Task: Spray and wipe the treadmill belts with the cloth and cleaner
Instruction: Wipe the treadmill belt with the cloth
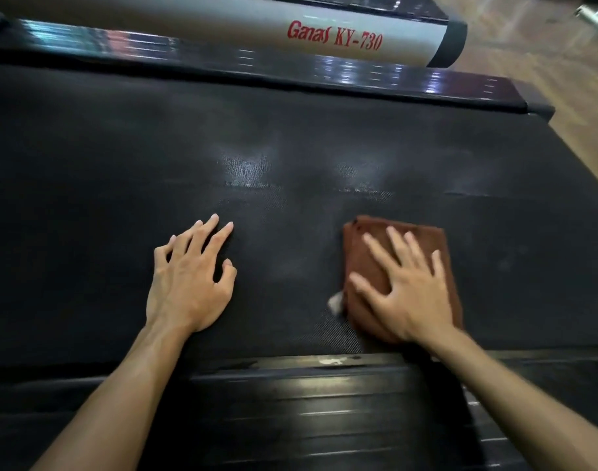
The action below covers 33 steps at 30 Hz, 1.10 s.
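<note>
Belt [290, 137] of treadmill fills the view, dark and textured, with pale patches of sheen toward the middle, possibly damp cleaner or only reflected light; cannot tell which. Right hand [406, 287] lies flat on a folded brown cloth [369, 263], fingers straight and spread, pressing it onto the near right part of the belt. Judgement: the flat palm spreads pressure across the whole fold so the cloth drags evenly rather than bunching. A small pale tag or corner shows at the cloth's near left edge. Left hand [188, 283] rests bare on the belt to the left of the cloth, apart from it, fingers slightly arched with tips down, grasping nothing; likely a brace for the person's weight while leaning over. Near side rail [290, 396] is glossy black and ribbed, both forearms crossing it. Far side rail [222, 62] runs along the belt's far edge; beyond it sits a grey tube [290, 25] with red lettering "Ganas KY-730". Wooden floor [545, 45] shows at far right. Spray bottle not in view. Step in hand appears to be wiping; no sign of how much of the belt is done.
</note>
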{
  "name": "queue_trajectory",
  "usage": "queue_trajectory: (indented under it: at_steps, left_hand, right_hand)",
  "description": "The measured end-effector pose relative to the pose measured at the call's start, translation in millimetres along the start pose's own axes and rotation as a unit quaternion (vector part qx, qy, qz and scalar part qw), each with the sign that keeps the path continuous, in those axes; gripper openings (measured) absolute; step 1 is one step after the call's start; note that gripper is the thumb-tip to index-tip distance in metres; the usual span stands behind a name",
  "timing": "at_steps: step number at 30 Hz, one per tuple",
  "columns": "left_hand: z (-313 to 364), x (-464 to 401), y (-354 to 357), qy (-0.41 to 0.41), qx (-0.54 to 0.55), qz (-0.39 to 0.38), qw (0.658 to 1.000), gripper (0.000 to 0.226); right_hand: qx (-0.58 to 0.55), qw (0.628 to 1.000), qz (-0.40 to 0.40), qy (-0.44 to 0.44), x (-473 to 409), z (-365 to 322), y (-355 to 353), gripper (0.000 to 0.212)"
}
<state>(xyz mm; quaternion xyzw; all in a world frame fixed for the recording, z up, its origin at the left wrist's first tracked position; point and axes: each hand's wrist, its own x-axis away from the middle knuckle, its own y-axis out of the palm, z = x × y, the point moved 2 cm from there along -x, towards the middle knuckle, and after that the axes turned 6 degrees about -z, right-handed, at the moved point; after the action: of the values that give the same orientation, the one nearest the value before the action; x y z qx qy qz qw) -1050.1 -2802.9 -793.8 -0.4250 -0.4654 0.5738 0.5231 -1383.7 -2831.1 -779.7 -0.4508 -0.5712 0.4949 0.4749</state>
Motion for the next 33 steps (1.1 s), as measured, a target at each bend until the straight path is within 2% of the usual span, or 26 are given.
queue_trajectory:
  at_steps: [2, 4, 6, 9, 11, 13, 16, 18, 20, 23, 25, 27, 30, 31, 33]
  left_hand:
    - [0.9, -0.8, -0.1, -0.001, 0.004, -0.003, 1.000, 0.058]
    - [1.1, -0.7, -0.9, -0.001, 0.007, 0.001, 1.000, 0.058]
    - [1.6, -0.5, -0.5, 0.002, 0.013, 0.003, 1.000, 0.059]
    - [1.0, 0.6, -0.7, -0.002, 0.017, 0.002, 1.000, 0.057]
    - [1.3, 1.4, -1.4, -0.002, 0.019, 0.005, 1.000, 0.058]
    - [1.8, 1.2, -1.5, 0.002, 0.013, 0.009, 1.000, 0.057]
    - [0.6, 0.1, 0.7, 0.000, 0.008, 0.003, 1.000, 0.057]
    - [0.0, -0.6, 0.4, 0.002, 0.015, 0.006, 1.000, 0.057]
    - [-0.5, -0.9, 0.2, 0.005, 0.020, 0.004, 1.000, 0.057]
    - [-1.1, -0.7, 0.3, 0.004, 0.019, 0.006, 1.000, 0.057]
    - [0.0, -0.2, 0.2, 0.003, 0.016, 0.006, 1.000, 0.057]
    - [1.3, 0.0, -0.2, 0.000, 0.012, 0.002, 1.000, 0.057]
    - [1.4, -0.4, 0.1, 0.001, 0.007, 0.003, 1.000, 0.058]
    - [1.8, -0.6, 0.5, 0.005, 0.004, 0.003, 1.000, 0.057]
    - [0.2, -1.6, 0.2, 0.006, 0.007, 0.004, 1.000, 0.059]
  right_hand:
    - [-0.033, 0.995, -0.015, 0.097, -45.0, 11.0, -7.9, 0.085]
    - [-0.049, 0.990, -0.027, 0.128, -82.7, -0.6, -10.5, 0.084]
    - [-0.043, 0.996, -0.028, 0.074, -88.0, -27.4, -8.2, 0.081]
    - [-0.017, 0.997, 0.000, -0.075, -25.1, -53.9, 1.6, 0.079]
    - [-0.004, 0.994, 0.011, -0.106, 17.6, -39.1, 7.1, 0.079]
    - [0.007, 0.999, 0.007, -0.036, 18.1, -10.1, 5.3, 0.081]
    - [-0.045, 0.991, -0.008, 0.125, -37.3, 3.1, -6.5, 0.085]
    - [-0.069, 0.984, -0.012, 0.163, -77.1, -13.5, -8.9, 0.085]
    - [-0.063, 0.993, -0.018, 0.102, -87.7, -42.1, -7.1, 0.083]
    - [-0.028, 0.997, -0.001, -0.068, -32.6, -68.2, 1.1, 0.080]
    - [-0.009, 0.994, 0.011, -0.105, 12.7, -52.8, 8.3, 0.079]
    - [-0.002, 1.000, 0.009, -0.022, 19.6, -23.0, 8.0, 0.081]
    - [-0.048, 0.990, -0.013, 0.135, -36.5, -3.9, -5.5, 0.085]
    - [-0.061, 0.987, -0.015, 0.151, -60.6, -5.7, -9.4, 0.086]
    - [-0.063, 0.990, -0.022, 0.123, -97.0, -24.1, -12.9, 0.085]
